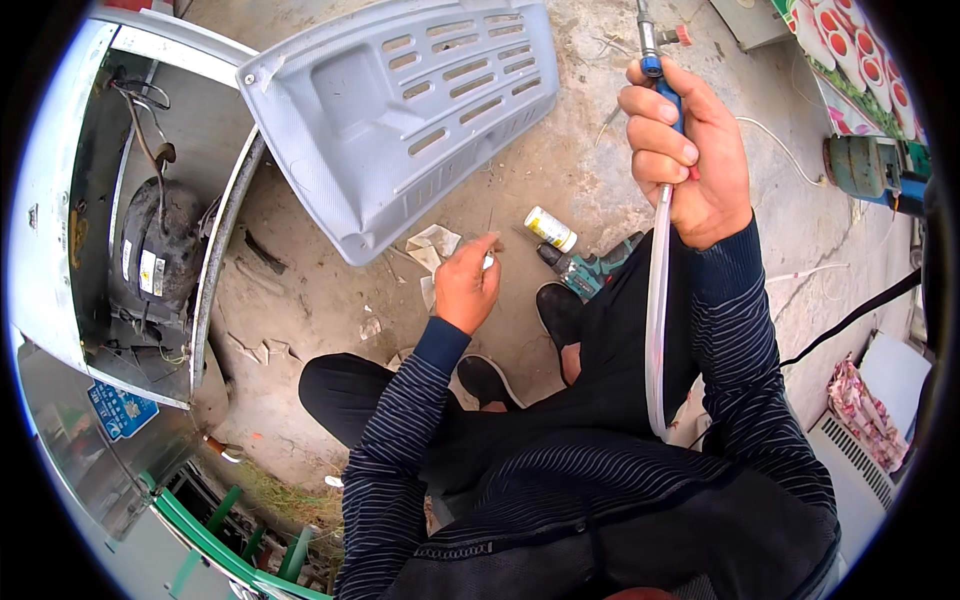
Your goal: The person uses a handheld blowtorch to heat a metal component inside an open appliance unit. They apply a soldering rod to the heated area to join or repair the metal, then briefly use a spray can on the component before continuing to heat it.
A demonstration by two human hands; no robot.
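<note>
At the upper right we have the torch (671, 101), its blue handle gripped in our right hand (700, 155), its clear hose (656, 330) hanging in front of our right leg, while our left hand (466, 285), nearer the middle, pinches a small pale thing (488, 261) we cannot make out. On the floor (270, 310), near our feet, we see a bottle (550, 229) just beside the drill (597, 268). Farther out, we have a grey panel (350, 125) ahead and, to our left, a black compressor (158, 240) inside a cabinet (45, 190).
</note>
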